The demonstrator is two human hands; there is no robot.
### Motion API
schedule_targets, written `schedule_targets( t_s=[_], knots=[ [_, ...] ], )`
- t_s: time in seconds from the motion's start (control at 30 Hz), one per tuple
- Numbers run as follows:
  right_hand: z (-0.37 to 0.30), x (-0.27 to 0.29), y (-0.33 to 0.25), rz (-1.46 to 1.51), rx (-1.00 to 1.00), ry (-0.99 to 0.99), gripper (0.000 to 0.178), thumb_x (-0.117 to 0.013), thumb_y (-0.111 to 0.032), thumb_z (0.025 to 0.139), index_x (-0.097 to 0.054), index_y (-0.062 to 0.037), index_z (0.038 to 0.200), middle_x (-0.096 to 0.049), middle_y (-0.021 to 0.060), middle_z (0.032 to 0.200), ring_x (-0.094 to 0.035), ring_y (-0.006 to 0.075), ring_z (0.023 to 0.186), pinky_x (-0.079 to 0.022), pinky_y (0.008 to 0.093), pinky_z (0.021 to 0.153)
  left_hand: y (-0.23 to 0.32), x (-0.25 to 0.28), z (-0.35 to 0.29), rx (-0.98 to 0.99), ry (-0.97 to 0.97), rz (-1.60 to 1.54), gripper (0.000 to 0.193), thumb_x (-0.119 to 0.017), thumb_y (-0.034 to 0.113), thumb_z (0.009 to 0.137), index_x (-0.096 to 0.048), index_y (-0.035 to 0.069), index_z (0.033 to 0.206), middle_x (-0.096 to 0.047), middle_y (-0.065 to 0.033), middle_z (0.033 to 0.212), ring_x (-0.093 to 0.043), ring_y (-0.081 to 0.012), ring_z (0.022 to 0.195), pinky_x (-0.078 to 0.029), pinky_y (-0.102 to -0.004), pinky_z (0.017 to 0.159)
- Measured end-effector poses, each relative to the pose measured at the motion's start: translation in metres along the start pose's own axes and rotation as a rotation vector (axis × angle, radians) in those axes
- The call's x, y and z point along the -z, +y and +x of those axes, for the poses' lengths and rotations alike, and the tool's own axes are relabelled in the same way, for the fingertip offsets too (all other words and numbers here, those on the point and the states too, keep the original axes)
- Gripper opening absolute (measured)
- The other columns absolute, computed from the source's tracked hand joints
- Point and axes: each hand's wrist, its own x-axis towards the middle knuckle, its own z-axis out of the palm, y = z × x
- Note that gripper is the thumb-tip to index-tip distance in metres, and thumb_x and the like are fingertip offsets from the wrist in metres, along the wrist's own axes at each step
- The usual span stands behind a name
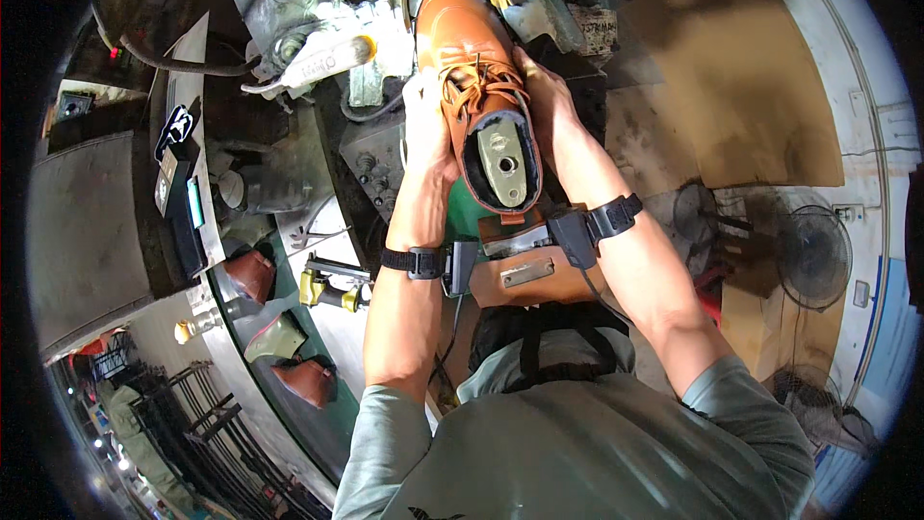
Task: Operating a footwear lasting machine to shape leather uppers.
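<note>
At the far left a grey cabinet [87, 221] stands beside a dark rack [178, 197] of small devices. Below and right of it, three brown shoes [252, 274] sit on a curved green conveyor [289, 404], with a yellow-handled tool [327, 291] just beside them.

The left hand [426, 130] lies flat against the left side of a tan leather shoe [478, 77], fingers together and pressed to the upper near the laces; the grip is closed on the shoe's side. The shoe sits centre and far, toe pointing away into a grey machine [318, 29], its heel nearest the person, with a metal-topped last [503, 162] showing in the opening. The right hand [544, 91] clamps the opposite side, thumb near the laces. Both wrists carry black bands.

Machine parts crowd the shoe's toe and left flank closely. To the right, a brown floor mat [760, 77] gives open room, and a fan [813, 255] stands at the far right, well apart.
</note>
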Motion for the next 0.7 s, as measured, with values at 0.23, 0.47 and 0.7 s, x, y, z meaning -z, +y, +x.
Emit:
schedule_targets(
  t_s=[0.23, 0.47, 0.7],
  knots=[
    [0.041, 0.043, 0.024, -0.518, 0.5, -0.205, 0.051, -0.061, -0.042, 0.103, -0.065, 0.0043, 0.126, -0.071, 0.0159, 0.117, -0.071, 0.0253, 0.095, -0.059, 0.0401, 0.086, -0.004, -0.008, 0.003, -0.054, -0.163, 0.109, 0.047, -0.051, 0.047, 0.106, -0.06, 0.005, 0.124, -0.068, -0.0135, 0.113, -0.07, -0.0257, 0.098, -0.061, -0.0442, 0.084],
    [0.027, 0.051, 0.045, -0.457, 0.32, -0.166, 0.051, -0.054, -0.038, 0.106, -0.058, 0.0029, 0.137, -0.068, 0.0167, 0.125, -0.069, 0.027, 0.106, -0.057, 0.0408, 0.094, -0.021, -0.003, -0.02, 0.014, 0.121, -0.09, 0.049, -0.041, 0.046, 0.109, -0.056, 0.004, 0.13, -0.063, -0.0163, 0.126, -0.068, -0.0322, 0.109, -0.06, -0.0472, 0.088],
    [0.041, 0.026, 0.057, -0.081, 0.128, 0.08, 0.033, -0.056, -0.032, 0.104, -0.069, -0.0023, 0.098, -0.068, 0.0065, 0.081, -0.063, 0.0163, 0.059, -0.054, 0.0314, 0.051, -0.04, 0.055, 0.02, -0.494, 0.207, 0.394, 0.025, -0.046, 0.023, 0.106, -0.059, 0.004, 0.096, -0.062, -0.007, 0.089, -0.063, -0.0166, 0.078, -0.056, -0.0338, 0.067]
  ],
)
